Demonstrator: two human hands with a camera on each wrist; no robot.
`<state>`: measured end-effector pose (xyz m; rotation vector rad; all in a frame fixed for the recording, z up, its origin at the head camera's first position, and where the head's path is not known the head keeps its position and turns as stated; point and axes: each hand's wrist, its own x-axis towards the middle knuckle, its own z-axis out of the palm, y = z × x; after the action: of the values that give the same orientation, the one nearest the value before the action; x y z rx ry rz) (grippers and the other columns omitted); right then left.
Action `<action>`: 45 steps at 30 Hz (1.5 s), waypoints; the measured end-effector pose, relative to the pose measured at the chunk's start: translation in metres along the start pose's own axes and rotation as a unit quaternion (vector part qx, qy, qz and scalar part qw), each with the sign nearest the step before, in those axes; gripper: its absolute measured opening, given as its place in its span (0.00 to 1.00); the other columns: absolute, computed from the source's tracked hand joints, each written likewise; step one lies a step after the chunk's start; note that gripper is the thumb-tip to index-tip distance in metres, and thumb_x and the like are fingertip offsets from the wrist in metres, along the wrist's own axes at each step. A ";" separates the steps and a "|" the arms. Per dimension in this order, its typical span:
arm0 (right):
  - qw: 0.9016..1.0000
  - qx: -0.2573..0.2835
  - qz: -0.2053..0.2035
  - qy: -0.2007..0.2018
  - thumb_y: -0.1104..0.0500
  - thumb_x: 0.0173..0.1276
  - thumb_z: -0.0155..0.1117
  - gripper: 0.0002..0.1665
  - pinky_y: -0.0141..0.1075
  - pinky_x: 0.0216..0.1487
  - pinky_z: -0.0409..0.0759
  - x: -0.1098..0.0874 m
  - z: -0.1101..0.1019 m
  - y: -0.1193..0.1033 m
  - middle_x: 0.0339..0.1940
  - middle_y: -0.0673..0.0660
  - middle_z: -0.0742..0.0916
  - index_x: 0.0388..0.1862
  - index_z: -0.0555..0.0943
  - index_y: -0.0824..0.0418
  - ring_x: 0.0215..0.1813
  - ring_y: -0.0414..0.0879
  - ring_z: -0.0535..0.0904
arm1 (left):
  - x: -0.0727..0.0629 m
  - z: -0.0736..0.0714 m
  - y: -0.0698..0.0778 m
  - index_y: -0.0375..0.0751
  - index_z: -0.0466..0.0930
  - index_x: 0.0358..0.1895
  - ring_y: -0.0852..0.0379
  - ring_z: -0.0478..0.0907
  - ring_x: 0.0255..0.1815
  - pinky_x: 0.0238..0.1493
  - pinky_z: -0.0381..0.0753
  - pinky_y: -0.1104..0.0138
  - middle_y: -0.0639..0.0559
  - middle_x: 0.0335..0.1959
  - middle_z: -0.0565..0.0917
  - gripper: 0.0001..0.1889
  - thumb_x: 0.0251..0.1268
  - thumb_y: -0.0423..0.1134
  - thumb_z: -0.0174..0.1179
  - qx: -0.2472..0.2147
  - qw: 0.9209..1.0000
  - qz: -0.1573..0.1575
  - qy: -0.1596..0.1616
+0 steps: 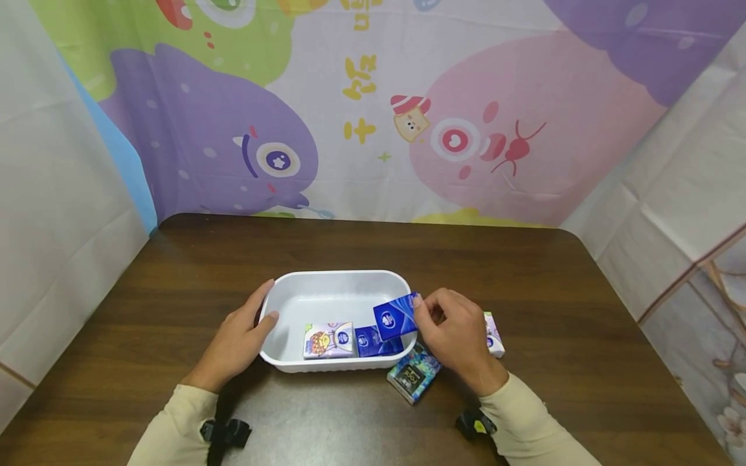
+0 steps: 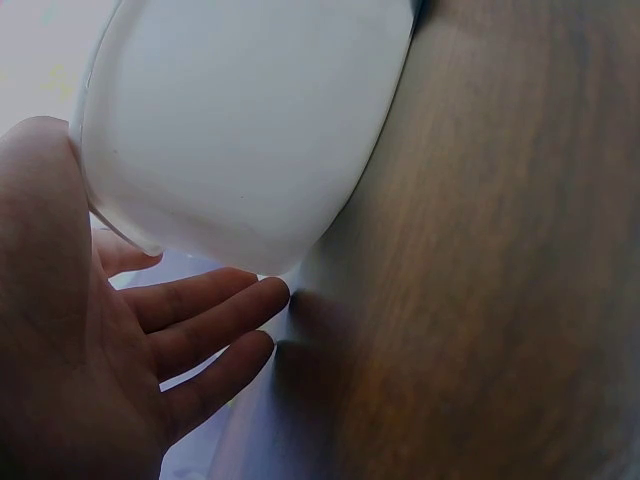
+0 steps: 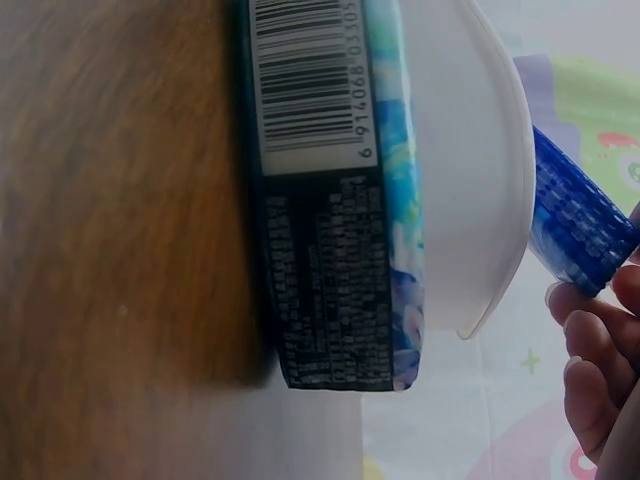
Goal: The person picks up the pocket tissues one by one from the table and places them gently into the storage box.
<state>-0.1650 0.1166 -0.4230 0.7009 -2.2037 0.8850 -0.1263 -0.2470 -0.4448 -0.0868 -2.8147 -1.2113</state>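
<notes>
A white plastic tray point(image 1: 326, 285) stands on the table. My left hand point(image 1: 239, 340) holds its left end, the thumb over the rim and the other fingers outside against the wall. Between thumb and fingers, my right hand point(image 1: 457, 333) pinches a blue tissue pack point(image 1: 395, 317), tilted over the tray's right end. Inside lie a white cartoon-printed tissue pack point(image 1: 328, 340) and another blue tissue pack point(image 1: 373, 343), partly hidden under the held one. In the right wrist view the held pack's ridged blue wrapper point(image 3: 580, 215) shows beyond the tray rim.
A teal, flower-printed pack point(image 1: 414, 375) lies on the table by the tray's front right corner. Another white and pink pack point(image 1: 493, 335) is partly hidden behind my right hand. The brown table point(image 1: 204, 249) meets a cartoon-printed cloth point(image 1: 361, 175) at the back.
</notes>
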 end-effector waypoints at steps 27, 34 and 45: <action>1.000 -0.003 0.002 -0.027 0.58 0.62 0.71 0.11 0.30 0.21 0.70 -0.002 0.003 -0.004 0.19 0.44 0.74 0.24 0.78 0.55 0.22 0.36 0.68 | 0.001 0.000 0.000 0.46 0.52 0.81 0.36 0.69 0.68 0.61 0.70 0.41 0.34 0.73 0.67 0.32 0.79 0.45 0.49 -0.003 1.000 0.004 0.000; 0.999 0.008 0.013 -0.035 0.58 0.63 0.72 0.11 0.30 0.20 0.69 -0.004 0.005 -0.006 0.18 0.43 0.74 0.24 0.78 0.54 0.22 0.36 0.68 | 0.001 0.000 0.001 0.47 0.51 0.81 0.35 0.69 0.68 0.61 0.71 0.41 0.34 0.73 0.66 0.32 0.79 0.46 0.48 -0.003 1.000 -0.002 -0.004; 0.998 0.004 0.039 -0.042 0.56 0.62 0.73 0.13 0.30 0.19 0.67 -0.007 0.009 -0.012 0.17 0.42 0.74 0.23 0.78 0.52 0.20 0.35 0.67 | 0.000 0.000 0.002 0.46 0.53 0.80 0.36 0.70 0.67 0.61 0.71 0.42 0.34 0.72 0.67 0.32 0.78 0.45 0.49 0.009 1.000 0.001 0.005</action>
<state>-0.1563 0.1041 -0.4283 0.6710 -2.3175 0.9176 -0.1264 -0.2463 -0.4435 -0.0837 -2.8157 -1.1836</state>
